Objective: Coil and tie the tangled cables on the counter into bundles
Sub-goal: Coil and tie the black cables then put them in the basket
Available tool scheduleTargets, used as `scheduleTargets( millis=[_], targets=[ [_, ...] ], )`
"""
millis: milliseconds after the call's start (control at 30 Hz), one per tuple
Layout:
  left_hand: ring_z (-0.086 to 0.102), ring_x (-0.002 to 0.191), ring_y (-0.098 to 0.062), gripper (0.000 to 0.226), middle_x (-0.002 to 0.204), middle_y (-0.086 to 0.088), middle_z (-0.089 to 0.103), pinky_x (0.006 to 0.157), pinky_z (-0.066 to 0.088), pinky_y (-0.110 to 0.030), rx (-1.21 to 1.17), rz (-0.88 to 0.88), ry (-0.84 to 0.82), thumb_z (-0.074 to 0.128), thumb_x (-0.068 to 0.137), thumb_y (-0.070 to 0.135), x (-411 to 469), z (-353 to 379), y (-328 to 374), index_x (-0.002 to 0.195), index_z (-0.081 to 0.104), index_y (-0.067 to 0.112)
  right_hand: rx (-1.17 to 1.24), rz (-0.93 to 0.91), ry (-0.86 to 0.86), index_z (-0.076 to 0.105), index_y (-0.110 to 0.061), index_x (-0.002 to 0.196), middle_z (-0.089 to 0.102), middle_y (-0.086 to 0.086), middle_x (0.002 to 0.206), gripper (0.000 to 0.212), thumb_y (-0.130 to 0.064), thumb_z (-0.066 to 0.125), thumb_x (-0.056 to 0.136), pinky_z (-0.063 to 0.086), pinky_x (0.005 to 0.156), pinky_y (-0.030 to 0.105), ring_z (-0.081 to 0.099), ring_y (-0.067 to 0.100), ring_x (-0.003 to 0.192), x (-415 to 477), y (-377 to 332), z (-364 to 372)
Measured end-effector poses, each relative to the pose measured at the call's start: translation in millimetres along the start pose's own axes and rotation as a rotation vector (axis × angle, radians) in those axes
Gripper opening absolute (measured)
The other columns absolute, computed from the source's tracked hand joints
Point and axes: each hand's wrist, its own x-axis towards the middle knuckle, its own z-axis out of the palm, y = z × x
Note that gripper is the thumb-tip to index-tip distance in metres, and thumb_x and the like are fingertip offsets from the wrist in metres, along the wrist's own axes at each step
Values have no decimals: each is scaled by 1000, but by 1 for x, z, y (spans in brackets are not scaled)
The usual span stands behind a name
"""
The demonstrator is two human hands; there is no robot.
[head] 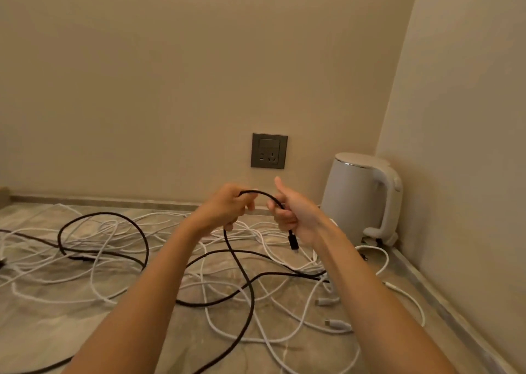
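Arching between two raised hands, the black cable (260, 194) is pinched by the left hand (227, 207) and clenched in the right hand (294, 215), its plug (293, 242) dangling below. The rest trails down onto the stone counter (71, 325) among tangled white cables (94, 262). A white kettle (360, 197) stands in the corner, under a grey wall socket (269, 151).

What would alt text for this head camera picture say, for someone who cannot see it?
Two bare hands, left hand and right hand, hold up a black cable arched between them, above a counter strewn with tangled white cables. A wall socket and white kettle stand behind.
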Motion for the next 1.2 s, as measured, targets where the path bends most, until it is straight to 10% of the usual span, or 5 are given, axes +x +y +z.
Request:
scheduleTargets(
  millis=[100,333,500,1000,1200],
  targets=[
    [26,43,-6,26,50,5,34,42,22,-17,-217,6,-121,51,93,24,-6,-15,-12,70,55,13,115,88,-92,43,-15,50,27,-10,39,69,-66,22,93,12,37,17,17,4,35,7,12,-2],
    [34,34,-1,31,36,14,39,42,25,-14,-198,125,283,47,96,25,13,4,-32,70,58,12,525,213,-538,43,-15,55,29,-9,33,71,-74,16,84,18,32,13,12,5,35,14,21,20],
    [47,59,-7,33,63,2,56,59,38,-23,-177,142,238,46,97,24,21,22,-31,67,59,18,873,202,-820,45,-10,61,29,-1,41,66,-70,30,85,19,36,17,25,10,37,24,19,21],
    [23,40,-3,25,54,6,26,38,24,-14,-73,-264,-569,33,101,18,9,35,-25,79,45,15,955,-164,35,42,-11,68,34,2,57,53,-57,34,91,26,54,23,30,13,50,29,12,3],
    [31,44,-8,17,58,2,34,39,32,-17,245,-181,-455,42,97,15,9,17,-14,87,55,13,477,-209,119,49,-8,71,40,4,63,61,-58,23,94,27,63,31,32,15,60,30,13,-11]
  ],
)
